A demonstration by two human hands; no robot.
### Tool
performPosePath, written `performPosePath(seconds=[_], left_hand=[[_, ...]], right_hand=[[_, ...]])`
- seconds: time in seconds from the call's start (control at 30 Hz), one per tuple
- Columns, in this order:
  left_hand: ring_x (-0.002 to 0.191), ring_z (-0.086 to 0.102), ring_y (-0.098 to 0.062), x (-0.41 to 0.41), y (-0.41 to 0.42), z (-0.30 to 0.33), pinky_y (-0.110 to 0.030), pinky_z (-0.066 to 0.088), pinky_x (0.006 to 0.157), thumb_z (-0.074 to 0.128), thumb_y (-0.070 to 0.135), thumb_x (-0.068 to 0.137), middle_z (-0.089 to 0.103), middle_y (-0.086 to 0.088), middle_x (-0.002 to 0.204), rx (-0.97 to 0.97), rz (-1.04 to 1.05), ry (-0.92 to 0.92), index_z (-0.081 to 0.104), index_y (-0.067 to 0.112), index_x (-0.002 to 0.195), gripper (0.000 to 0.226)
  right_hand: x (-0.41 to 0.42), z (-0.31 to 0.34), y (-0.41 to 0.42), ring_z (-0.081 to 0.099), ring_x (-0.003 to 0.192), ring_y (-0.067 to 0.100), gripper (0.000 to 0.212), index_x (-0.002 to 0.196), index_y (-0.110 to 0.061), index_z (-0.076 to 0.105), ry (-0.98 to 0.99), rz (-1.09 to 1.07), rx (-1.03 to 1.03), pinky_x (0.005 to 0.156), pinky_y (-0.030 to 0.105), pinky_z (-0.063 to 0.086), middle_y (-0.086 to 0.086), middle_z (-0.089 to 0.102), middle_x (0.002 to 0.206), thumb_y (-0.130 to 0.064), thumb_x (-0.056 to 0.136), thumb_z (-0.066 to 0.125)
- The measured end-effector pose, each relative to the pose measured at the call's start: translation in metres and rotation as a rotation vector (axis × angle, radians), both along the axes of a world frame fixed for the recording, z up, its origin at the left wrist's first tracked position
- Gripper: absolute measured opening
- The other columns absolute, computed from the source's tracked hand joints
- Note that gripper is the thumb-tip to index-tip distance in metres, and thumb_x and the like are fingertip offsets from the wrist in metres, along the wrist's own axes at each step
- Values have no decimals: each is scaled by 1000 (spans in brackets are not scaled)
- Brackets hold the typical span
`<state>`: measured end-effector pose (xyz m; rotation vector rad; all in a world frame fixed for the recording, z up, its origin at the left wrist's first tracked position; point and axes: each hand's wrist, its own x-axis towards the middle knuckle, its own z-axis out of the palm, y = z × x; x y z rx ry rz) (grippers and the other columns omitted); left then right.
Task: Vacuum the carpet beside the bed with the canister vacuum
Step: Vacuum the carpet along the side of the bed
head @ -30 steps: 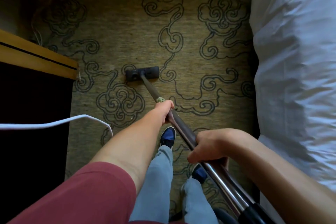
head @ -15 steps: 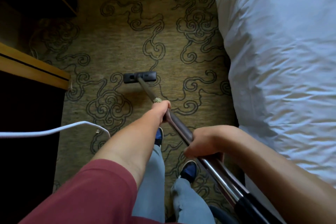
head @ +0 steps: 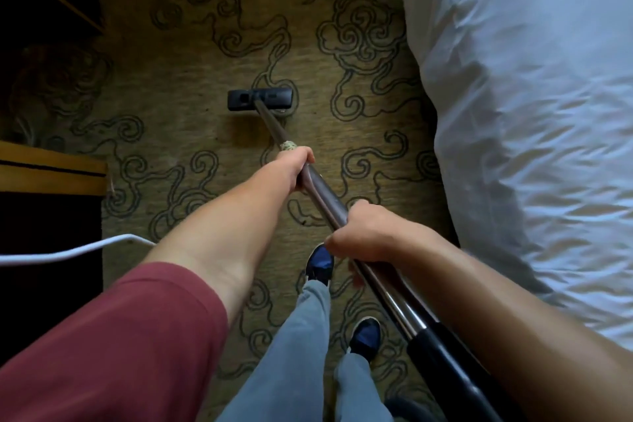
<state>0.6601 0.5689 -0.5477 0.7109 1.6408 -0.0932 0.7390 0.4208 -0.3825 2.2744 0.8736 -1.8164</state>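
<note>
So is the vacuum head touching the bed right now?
Apart. The head view shows the vacuum head flat on the carpet, with a wide strip of patterned carpet between it and the bed.

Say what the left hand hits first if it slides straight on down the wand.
Likely the floor head: the left hand grips the wand, with only a pale band and bare tube between.
</note>
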Motion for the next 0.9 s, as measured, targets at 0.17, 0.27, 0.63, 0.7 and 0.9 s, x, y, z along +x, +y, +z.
performPosePath(seconds=[0.17, 0.27, 0.63, 0.7, 0.9], left_hand=[[92, 68, -33, 4, 18, -22, -51, 57, 93, 57, 11, 77, 63, -16, 101, -83, -40, 42, 54, 7, 103, 27], [96, 73, -35, 2, 13, -22, -53, 60, 86, 58, 10, 77, 69, -19, 108, -72, -53, 63, 55, 6, 110, 33], [100, 73, -35, -30, -28, -13, -51, 60, 88, 57, 12, 73, 71, -19, 114, -106, -61, 52, 59, 4, 108, 35], [100, 73, -36, -45, -55, -12, -52, 59, 87, 57, 11, 74, 71, -20, 110, -121, -29, 47, 56, 6, 99, 25], [89, 72, -33, -92, -142, -3, -39, 61, 65, 57, 10, 76, 68, -17, 102, -168, 56, 26, 58, 5, 109, 34]], right_hand=[[-7, -25, 28, 70, 96, 32, 53, 121, -8, 41, -21, -35, -32, 84, 46, 60, 13, 61, 112, -27, 76, 62], [-14, -33, 24, 70, 94, 31, 56, 121, -9, 43, -53, 3, -56, 82, 46, 60, 11, 61, 110, -31, 74, 64], [-34, -22, -12, 67, 41, 17, 39, 90, -13, 45, -85, 68, -73, 43, 32, 58, 5, 59, 76, -27, 65, 71], [-42, -16, -33, 64, 36, 15, 36, 89, -14, 44, -57, 101, -98, 37, 30, 55, 5, 60, 77, -24, 69, 72], [-68, 5, -102, 70, 69, 21, 37, 106, -11, 50, 18, 301, -140, 62, 34, 62, 5, 59, 83, -27, 76, 65]])
